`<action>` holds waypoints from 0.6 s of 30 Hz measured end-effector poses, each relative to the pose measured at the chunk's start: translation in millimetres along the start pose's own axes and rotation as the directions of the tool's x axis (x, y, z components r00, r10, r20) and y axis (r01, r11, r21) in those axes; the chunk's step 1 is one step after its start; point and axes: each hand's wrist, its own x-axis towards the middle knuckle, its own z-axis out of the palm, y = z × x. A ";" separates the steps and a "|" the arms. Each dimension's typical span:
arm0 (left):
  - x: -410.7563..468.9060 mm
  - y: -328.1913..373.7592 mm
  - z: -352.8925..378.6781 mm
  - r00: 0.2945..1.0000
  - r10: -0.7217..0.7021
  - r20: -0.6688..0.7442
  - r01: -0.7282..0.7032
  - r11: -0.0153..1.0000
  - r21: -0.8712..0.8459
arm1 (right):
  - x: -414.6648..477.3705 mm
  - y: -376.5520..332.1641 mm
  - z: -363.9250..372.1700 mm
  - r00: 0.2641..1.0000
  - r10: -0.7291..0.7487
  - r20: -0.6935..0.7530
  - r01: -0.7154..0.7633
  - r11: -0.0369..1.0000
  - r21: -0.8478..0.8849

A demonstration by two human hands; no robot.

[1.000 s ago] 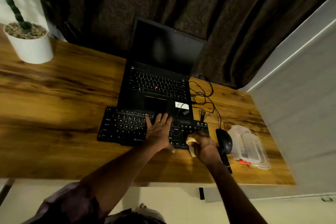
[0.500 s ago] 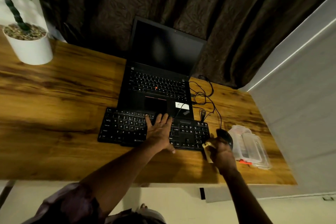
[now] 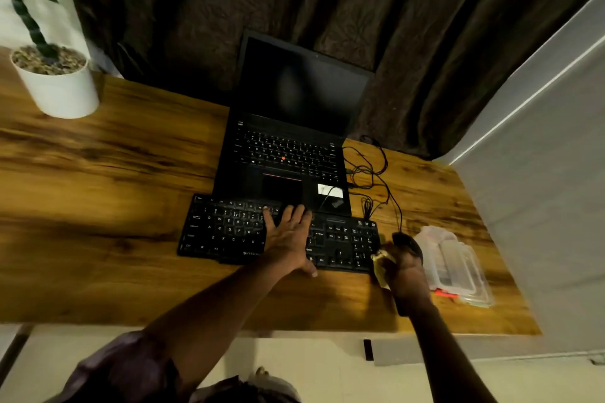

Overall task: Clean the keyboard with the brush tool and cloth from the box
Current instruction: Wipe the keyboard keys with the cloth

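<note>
Wooden desk (image 3: 98, 173) before a dark curtain (image 3: 425, 26) carries the black keyboard (image 3: 229, 229), with the laptop (image 3: 288, 154) touching it at 12 o'clock. On the keys the left hand (image 3: 288, 239) stays flat, fingers spread. The right hand (image 3: 406, 271), curled around the yellow cloth (image 3: 379, 267), has slid off the number pad to the keyboard's 3 o'clock edge, beside the mouse (image 3: 407, 244). A clear plastic box (image 3: 458, 265) lies further at 3 o'clock, near the desk's right edge; at 9 o'clock the wood runs wide.
</note>
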 end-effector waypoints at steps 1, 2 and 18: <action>0.2 0.1 -0.2 1.000 -0.001 0.001 0.001 1.000 -0.001 | 1.5 1.0 4.5 1.000 0.007 -0.007 -0.007 1.000 0.002; 0.5 0.2 -0.5 1.000 -0.001 -0.001 0.001 1.000 0.000 | 0.0 -5.8 7.6 0.999 -0.039 -0.010 0.039 0.999 -0.002; -0.4 0.2 -0.7 1.000 -0.001 -0.003 0.001 1.000 -0.008 | 7.1 5.6 18.5 1.000 0.018 0.021 -0.018 1.000 -0.014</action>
